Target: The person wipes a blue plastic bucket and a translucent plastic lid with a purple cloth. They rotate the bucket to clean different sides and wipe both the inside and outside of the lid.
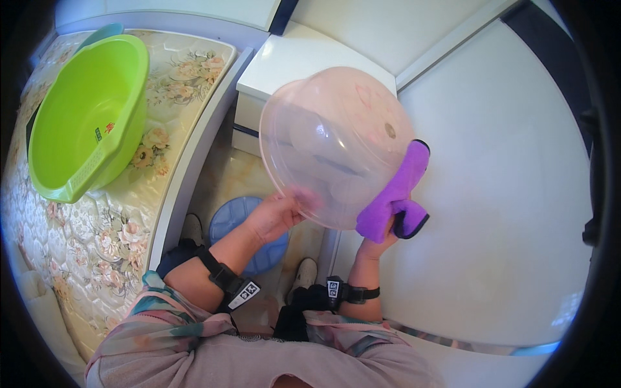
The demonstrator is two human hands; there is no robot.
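A translucent pale pink plastic basin (335, 145) is held up on its side in front of me, over the floor and partly before a white cabinet. My left hand (279, 216) grips its rim at the lower left, thumb on the wall. A purple cloth (398, 194) with black edging lies bunched in my right hand (383, 237), against the basin's outer right side. The cloth covers most of the right fingers. Below my left hand a round blue plastic piece (233, 223), perhaps a stool top or lid, shows near the floor.
On the left, a bright green plastic basin (92, 116) rests tilted on a floral mattress (189, 72), a blue-green one (104, 34) behind it. A white bedside cabinet (301, 53) stands ahead. A large white panel (465, 194) rises at the right. My shoes (304, 274) are on the tiled floor.
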